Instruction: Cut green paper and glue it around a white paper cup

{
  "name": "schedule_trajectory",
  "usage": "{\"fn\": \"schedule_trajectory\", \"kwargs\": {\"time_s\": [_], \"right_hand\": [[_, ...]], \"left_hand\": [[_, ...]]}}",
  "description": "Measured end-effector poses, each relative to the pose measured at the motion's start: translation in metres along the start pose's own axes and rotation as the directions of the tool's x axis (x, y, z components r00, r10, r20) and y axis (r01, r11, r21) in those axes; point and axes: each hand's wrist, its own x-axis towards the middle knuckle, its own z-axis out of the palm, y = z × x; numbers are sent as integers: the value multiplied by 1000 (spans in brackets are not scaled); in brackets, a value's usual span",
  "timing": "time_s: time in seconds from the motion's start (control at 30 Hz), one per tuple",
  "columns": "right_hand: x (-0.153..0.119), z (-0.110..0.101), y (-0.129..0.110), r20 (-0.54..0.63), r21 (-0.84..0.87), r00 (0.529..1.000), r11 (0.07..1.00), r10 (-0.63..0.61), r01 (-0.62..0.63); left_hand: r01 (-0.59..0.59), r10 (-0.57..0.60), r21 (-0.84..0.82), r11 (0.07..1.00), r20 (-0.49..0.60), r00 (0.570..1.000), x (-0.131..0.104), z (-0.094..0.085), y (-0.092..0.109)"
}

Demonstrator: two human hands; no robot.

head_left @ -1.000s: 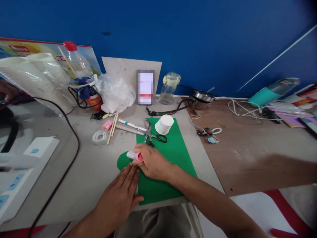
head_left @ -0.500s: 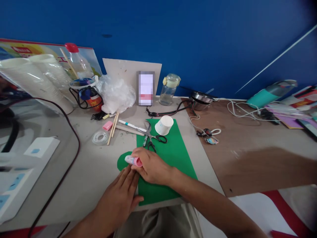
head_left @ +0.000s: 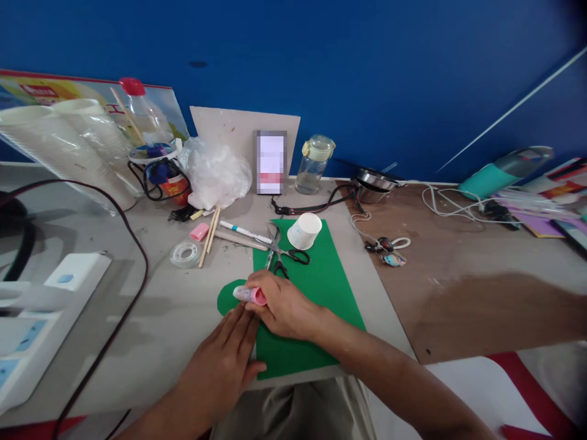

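My right hand [head_left: 285, 310] is closed round a pink-and-white glue stick [head_left: 247, 295], which lies tilted over a rounded green paper piece [head_left: 224, 298]. Palm down, my left hand [head_left: 224, 357] presses on that piece with its fingers stretched out, their tips close to the glue stick. Part of the piece is hidden under both hands. Beneath my right wrist extends a larger green sheet [head_left: 316, 355]. Black-handled scissors [head_left: 277, 249] rest open on its far part, beside a white paper cup [head_left: 304, 232]. A pink cap [head_left: 199, 231] lies farther left on the table.
Around the cap are a tape roll [head_left: 184, 254], wooden sticks [head_left: 210, 235] and a marker [head_left: 245, 232]. A phone [head_left: 269, 164] and a glass bottle [head_left: 314, 166] stand at the back. Stacked cups [head_left: 68, 153] and a white power strip [head_left: 46, 318] occupy the left; keys [head_left: 389, 247] lie right.
The glue stick in my right hand has shifted very slightly to the right and up over the green piece. My left hand stays in place.
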Motion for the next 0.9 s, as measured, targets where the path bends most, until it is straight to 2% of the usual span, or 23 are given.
{"fn": "schedule_trajectory", "kwargs": {"time_s": [0.1,0.23,0.33,0.47,0.57,0.7,0.8,0.9], "right_hand": [[-1,0,0,-25,-16,998,999,52,-52],[-2,1,0,-8,9,1000,1000,-9,9],[-2,1,-1,-15,2,999,999,48,-48],[0,-1,-2,46,37,998,998,45,-47],[1,-2,-1,12,22,994,993,113,-113],[2,-3,1,28,29,997,996,78,-79],[2,-4,2,-2,20,994,994,111,-111],[1,-4,2,25,62,997,996,66,-68]], "left_hand": [[-19,19,10,1000,-11,1000,1,-1,-1],[-28,28,18,999,-21,999,2,-1,-2],[-33,33,34,999,0,999,2,-1,-2],[-47,45,74,996,35,998,4,-4,-1],[-42,38,65,997,60,997,6,-7,0],[-46,43,66,997,45,998,7,-7,0],[-51,49,74,996,27,998,7,-6,0],[-52,51,71,996,15,999,6,-6,0]]}}
